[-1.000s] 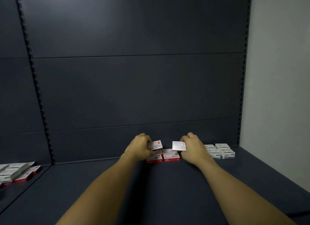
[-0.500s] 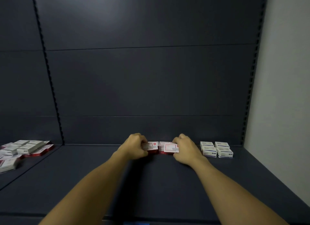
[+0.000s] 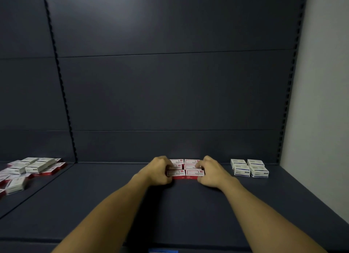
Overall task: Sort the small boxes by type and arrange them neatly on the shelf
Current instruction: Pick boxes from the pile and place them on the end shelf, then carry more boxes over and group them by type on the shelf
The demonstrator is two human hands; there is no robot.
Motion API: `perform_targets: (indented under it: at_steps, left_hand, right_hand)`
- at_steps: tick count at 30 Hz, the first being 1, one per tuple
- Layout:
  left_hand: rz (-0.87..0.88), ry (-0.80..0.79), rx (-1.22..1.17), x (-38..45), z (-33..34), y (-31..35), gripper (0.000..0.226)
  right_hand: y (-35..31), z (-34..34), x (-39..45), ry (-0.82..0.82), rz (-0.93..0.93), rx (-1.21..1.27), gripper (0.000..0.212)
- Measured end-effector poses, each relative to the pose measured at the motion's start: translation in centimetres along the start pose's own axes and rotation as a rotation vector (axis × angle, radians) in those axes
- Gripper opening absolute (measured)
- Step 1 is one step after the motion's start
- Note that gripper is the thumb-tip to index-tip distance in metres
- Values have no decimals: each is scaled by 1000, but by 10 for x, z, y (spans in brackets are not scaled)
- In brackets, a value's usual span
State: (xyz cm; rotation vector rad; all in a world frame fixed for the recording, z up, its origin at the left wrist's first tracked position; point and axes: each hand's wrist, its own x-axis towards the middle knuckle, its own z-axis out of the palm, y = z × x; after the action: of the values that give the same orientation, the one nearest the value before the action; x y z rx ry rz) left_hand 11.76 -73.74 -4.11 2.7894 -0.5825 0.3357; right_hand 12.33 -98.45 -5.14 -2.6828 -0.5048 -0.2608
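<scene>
Both hands were curled at the sides of a block of red-and-white boxes (image 3: 186, 169) near the back of the dark shelf (image 3: 188, 211). The left hand (image 3: 159, 170) had its fingers bent in against the block's left side, gripping the nearest left-hand box; the right hand (image 3: 209, 171) mirrored it, fingers curled onto the block's right side with a fingertip resting on the top of a right-hand box. The block lay between the 2 hands, touching both.

The red-and-white boxes lay flat in 2 columns of 3 rows, white printed faces up, red edges showing along the front. Each box's long axis ran left to right, parallel to the dark back panel (image 3: 170, 94). How many layers the block held could not be told.

Right of the right hand, apart from it, sat a group of white boxes with blue print (image 3: 249, 167), also 2 columns, long axes left to right, the front ones showing their blue-marked ends. They lay close to the pale side wall (image 3: 324, 101).

Far to the left, past the slotted upright (image 3: 62, 94), a loose heap of mixed boxes (image 3: 28, 169), some white and some red-edged, lay at differing angles on the neighbouring shelf bay.
</scene>
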Motion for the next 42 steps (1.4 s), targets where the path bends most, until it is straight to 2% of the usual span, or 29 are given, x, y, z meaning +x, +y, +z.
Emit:
perform_targets:
  at_steps: [3, 6, 9, 16, 22, 29, 35, 42]
  left_hand:
    - [-35, 32, -39, 2, 2, -5, 56]
    - [-102, 57, -65, 4, 5, -11, 61]
    - [-182, 33, -115, 6, 8, -14, 63]
    - [-184, -30, -116, 14, 8, -16, 79]
    - [-162, -51, -145, 12, 8, -10, 75]
    - [-204, -80, -170, 10, 8, 4, 81]
    - [-296, 45, -76, -14, -12, -2, 63]
    - [-532, 131, 94, -92, -56, -39, 37]
  right_hand:
    - [-1, 0, 3, 23, 27, 15, 62]
    - [-1, -2, 6, 34, 70, 28, 62]
    - [-2, 0, 11, 10, 86, 58, 66]
    - [-5, 1, 18, -34, 106, 75, 78]
    - [-3, -2, 16, -61, 115, 57, 78]
    - [2, -13, 10, -50, 109, -12, 65]
    - [-8, -23, 15, 63, -20, -73, 58]
    - [-79, -3, 28, 94, -219, -80, 37]
